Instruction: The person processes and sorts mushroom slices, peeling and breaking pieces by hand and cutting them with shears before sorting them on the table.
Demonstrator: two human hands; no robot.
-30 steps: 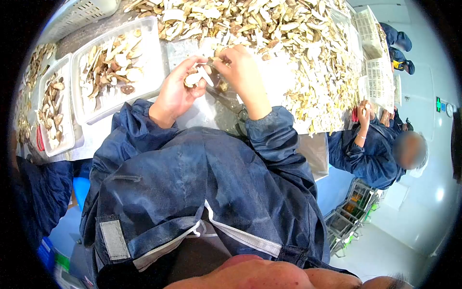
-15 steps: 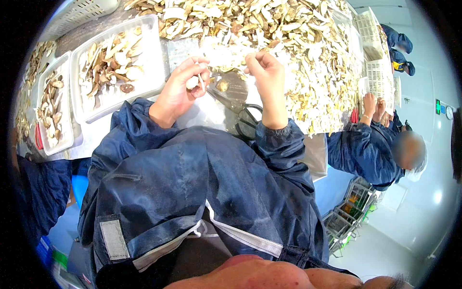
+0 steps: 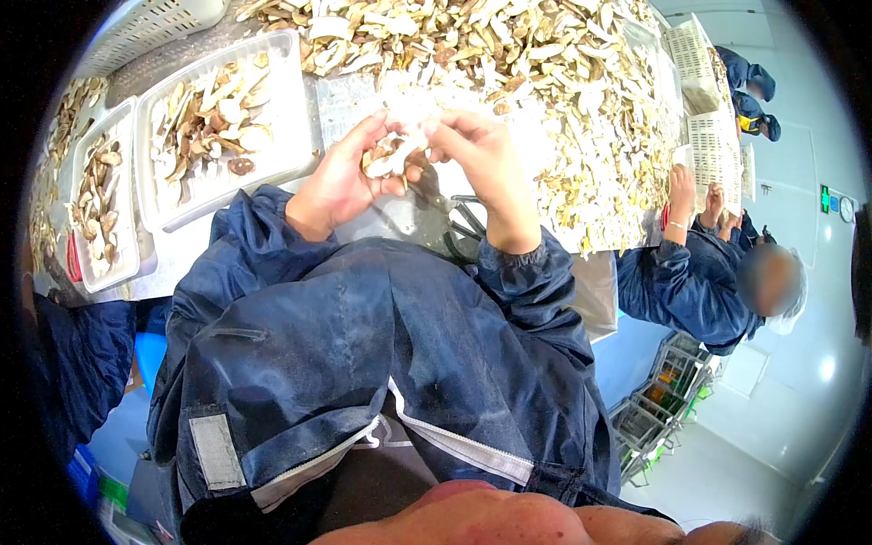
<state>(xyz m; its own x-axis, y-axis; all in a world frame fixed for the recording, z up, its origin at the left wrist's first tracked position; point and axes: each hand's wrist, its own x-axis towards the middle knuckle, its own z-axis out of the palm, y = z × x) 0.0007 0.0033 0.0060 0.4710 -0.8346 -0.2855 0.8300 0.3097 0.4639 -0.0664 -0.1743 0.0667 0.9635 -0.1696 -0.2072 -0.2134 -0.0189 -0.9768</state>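
Observation:
My left hand (image 3: 343,182) is curled palm-up around several mushroom slices (image 3: 386,156), cream with brown edges. From the other side my right hand (image 3: 486,163) reaches in, thumb and fingertips pinched at the edge of the slices; they seem to grip a pale mushroom slice, though overexposure blurs that spot. Below the right wrist lies a tool with black loop handles (image 3: 467,199), like scissors, partly covered by that hand and forearm. Beyond both hands a large heap of sliced mushrooms (image 3: 581,100) spreads over the table.
To the left stand a clear plastic tub (image 3: 145,173) with mushroom slices and a narrower tray (image 3: 82,195) beside it. White perforated baskets (image 3: 713,145) line the far right. A co-worker in blue (image 3: 681,282) has their hands at the table's right end. Metal racks (image 3: 658,391) stand on the floor.
My right hand has moved left to meet my left hand, its fingers now at the mushroom slices. More slices show in my left hand. The small piece on the table is now hidden.

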